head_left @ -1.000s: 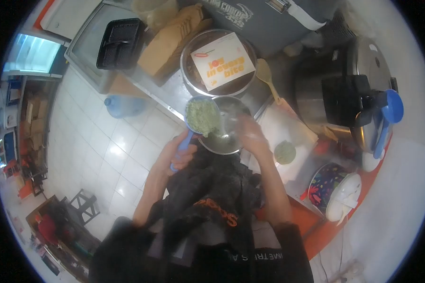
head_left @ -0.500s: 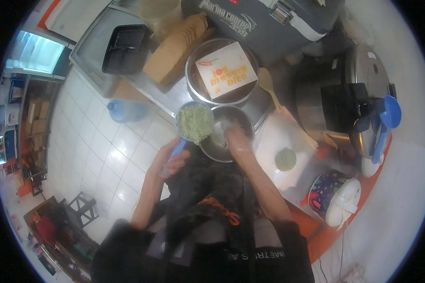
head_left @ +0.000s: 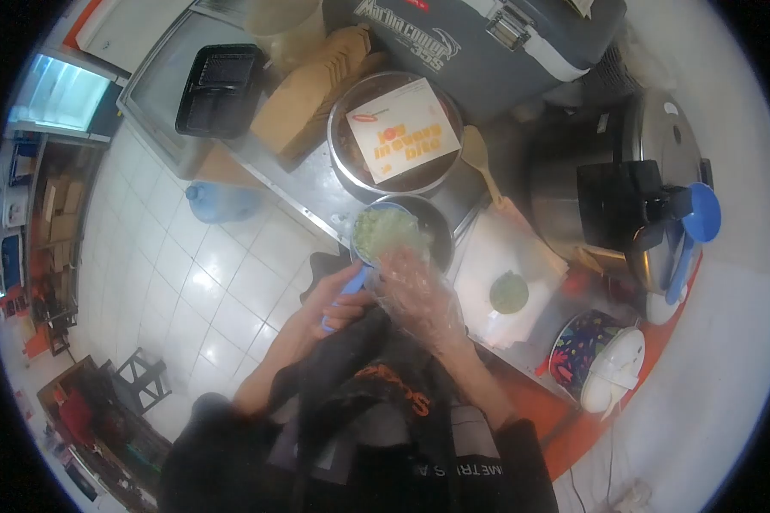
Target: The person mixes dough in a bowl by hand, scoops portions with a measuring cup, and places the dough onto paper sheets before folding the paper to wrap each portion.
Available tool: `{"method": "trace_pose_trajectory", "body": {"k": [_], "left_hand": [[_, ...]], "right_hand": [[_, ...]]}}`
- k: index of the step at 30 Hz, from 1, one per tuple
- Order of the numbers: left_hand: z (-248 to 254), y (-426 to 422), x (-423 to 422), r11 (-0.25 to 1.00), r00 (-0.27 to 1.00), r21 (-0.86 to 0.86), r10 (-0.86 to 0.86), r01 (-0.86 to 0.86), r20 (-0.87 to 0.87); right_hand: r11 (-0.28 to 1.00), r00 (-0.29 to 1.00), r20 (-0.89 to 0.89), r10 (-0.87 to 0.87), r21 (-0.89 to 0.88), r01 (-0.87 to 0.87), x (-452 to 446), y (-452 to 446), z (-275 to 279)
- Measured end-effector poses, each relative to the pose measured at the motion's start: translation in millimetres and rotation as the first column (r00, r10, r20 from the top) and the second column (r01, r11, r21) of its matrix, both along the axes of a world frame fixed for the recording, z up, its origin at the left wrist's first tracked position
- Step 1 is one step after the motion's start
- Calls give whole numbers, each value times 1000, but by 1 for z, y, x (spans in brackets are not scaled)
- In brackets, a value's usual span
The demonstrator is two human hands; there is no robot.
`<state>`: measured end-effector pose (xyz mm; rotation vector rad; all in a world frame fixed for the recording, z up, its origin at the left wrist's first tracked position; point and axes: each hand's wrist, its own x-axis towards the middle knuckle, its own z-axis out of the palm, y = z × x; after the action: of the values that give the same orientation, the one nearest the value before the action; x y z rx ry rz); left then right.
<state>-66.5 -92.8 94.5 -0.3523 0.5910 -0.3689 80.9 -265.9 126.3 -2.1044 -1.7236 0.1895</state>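
Note:
My left hand [head_left: 335, 301] is closed round the handle of a blue plastic scoop [head_left: 356, 279]. Pale green, shredded-looking food [head_left: 385, 229] fills the scoop's round cup. Over the cup's right side lies my right hand [head_left: 417, 292], in a clear plastic glove. Its fingertips reach the green food but are smeared, so their grip cannot be made out. Behind and partly under the scoop stands a metal bowl [head_left: 441, 231], its inside mostly covered. To the right, a round green leaf piece [head_left: 509, 292] rests on white paper sheets [head_left: 477, 272].
Beyond the bowl, a printed paper sheet [head_left: 404, 128] lies on a wide metal pot [head_left: 338, 152], beside a wooden spatula [head_left: 481, 162]. Brown cartons [head_left: 304, 94], a black tray [head_left: 218, 90] and a grey cooler box [head_left: 453, 43] stand farther back. At right are a large cooker [head_left: 565, 188] and blue ladle [head_left: 701, 214].
My right hand has come out of the metal bowl onto the scoop's food. The scoop has shifted right, over the bowl's edge, still in my left hand.

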Motion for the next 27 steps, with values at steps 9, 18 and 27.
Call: {"method": "trace_pose_trajectory", "body": {"k": [9, 18, 27], "left_hand": [[12, -13, 11, 862, 978, 469, -208, 191, -15], [18, -23, 10, 687, 936, 663, -348, 297, -58], [20, -34, 10, 667, 949, 677, -261, 312, -180]], "right_hand": [[994, 932, -347, -101, -69, 82, 18, -18, 37], [968, 932, -260, -252, -51, 247, 8, 10, 35], [984, 951, -251, -178, -36, 175, -5, 14, 28]]}}
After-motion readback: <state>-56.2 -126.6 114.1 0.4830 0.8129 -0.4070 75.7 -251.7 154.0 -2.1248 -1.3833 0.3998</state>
